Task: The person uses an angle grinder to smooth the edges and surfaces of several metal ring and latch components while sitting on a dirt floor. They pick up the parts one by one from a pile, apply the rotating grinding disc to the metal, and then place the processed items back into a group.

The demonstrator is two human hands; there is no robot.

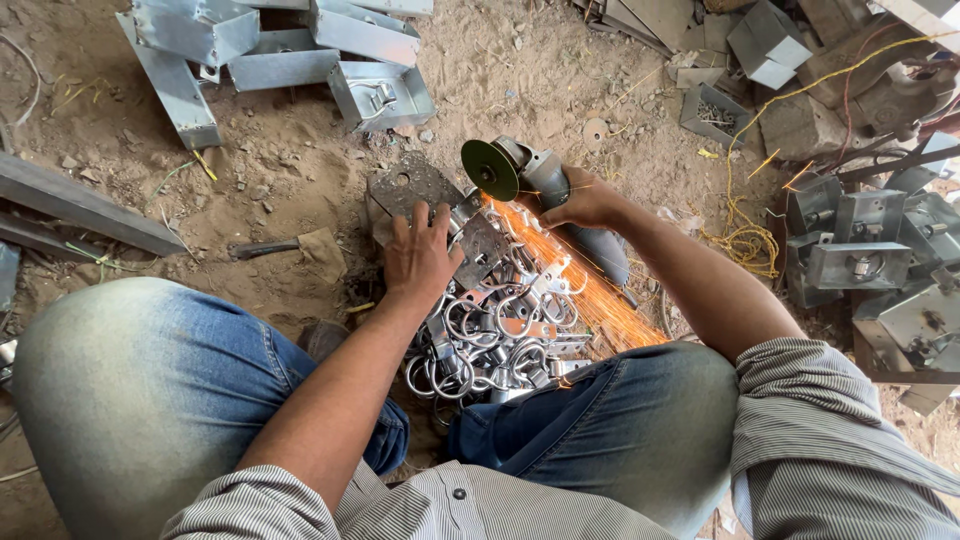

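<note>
The grinder [560, 205] is gripped around its body by the right hand [585, 200], fingers wrapped tight so the tool is kept steady while the disc [490, 168] bites. Its long axis runs on a diagonal: tail end down toward the right knee, head up and to the left, with the green disc sitting just past the fingertips of the left hand [420, 255]. Sparks [570, 280] are thrown back toward the legs, away from the disc.

The left hand is laid flat, fingers spread wide, pressed down on a small metal plate [480, 245], probably so it's pinned against the block [412, 185] and can't skate under the disc. No pinch there, just a palm-down hold.

Below the left wrist, a heap of ring clamps [490, 335] is piled on the dirt floor [290, 150] between the knees, kept within easy reach.
</note>
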